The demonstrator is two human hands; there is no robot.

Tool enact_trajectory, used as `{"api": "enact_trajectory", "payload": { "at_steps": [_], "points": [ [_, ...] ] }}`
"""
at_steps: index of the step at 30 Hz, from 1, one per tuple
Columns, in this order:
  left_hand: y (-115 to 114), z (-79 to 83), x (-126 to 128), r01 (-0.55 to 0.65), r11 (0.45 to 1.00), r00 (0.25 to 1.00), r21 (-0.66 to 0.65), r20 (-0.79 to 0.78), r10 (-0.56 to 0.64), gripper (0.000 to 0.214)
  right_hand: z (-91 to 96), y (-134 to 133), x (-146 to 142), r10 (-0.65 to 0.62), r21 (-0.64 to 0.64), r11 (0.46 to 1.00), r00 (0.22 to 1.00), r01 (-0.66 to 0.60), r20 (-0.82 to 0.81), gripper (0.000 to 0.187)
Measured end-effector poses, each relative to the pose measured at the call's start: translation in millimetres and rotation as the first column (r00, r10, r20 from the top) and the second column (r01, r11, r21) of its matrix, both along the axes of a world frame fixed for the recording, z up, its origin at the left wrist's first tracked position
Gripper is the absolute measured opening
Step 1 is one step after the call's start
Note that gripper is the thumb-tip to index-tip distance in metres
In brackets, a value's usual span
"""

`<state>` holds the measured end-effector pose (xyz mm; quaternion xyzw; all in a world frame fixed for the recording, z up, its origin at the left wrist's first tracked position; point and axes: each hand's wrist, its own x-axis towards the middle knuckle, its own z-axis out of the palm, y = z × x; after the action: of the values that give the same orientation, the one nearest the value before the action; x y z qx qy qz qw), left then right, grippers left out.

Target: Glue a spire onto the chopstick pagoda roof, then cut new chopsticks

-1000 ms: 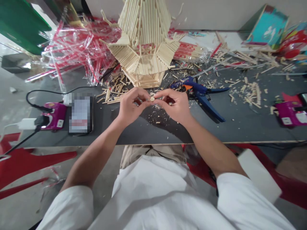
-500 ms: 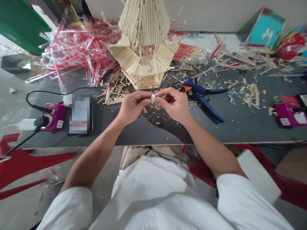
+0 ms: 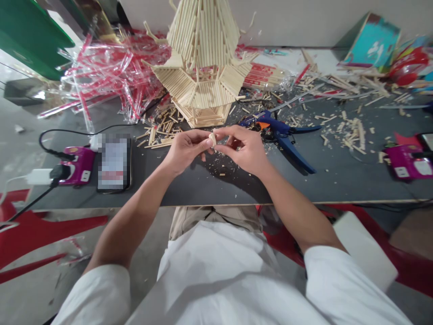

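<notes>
No lettering is legible anywhere; the phone screen [image 3: 114, 162] is pixelated.

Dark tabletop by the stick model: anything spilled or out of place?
Yes: loose stick bits lie strewn right of the blue tool, and crumpled wrappers sprawl left of the stick model; neither is neatly gathered.

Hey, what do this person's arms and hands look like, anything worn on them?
Short, white sleeves above bare forearms. The left hand and right hand are ungloved, with no watch, bracelet or ring visible.
</notes>
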<state>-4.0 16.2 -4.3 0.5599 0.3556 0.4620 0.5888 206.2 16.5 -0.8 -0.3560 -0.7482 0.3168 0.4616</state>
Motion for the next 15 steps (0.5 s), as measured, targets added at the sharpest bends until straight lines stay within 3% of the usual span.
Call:
{"api": "enact_trajectory", "payload": {
  "at_steps": [7,15],
  "points": [
    [-0.1,-0.8,-1.0,-0.023,1.0,0.999,0.017,-0.045,0.023,0.039,0.9,0.1,1.7,0.021,0.132,0.991,0.996,-0.032,0.081,0.025],
    [-1.9,-3.6,-0.7,-0.009,0.997,0.996,0.072,-0.089,0.015,0.036,1.9,-0.2,2.3,0.018,0.165,0.986,0.995,-0.034,0.099,0.017]
  ]
}}
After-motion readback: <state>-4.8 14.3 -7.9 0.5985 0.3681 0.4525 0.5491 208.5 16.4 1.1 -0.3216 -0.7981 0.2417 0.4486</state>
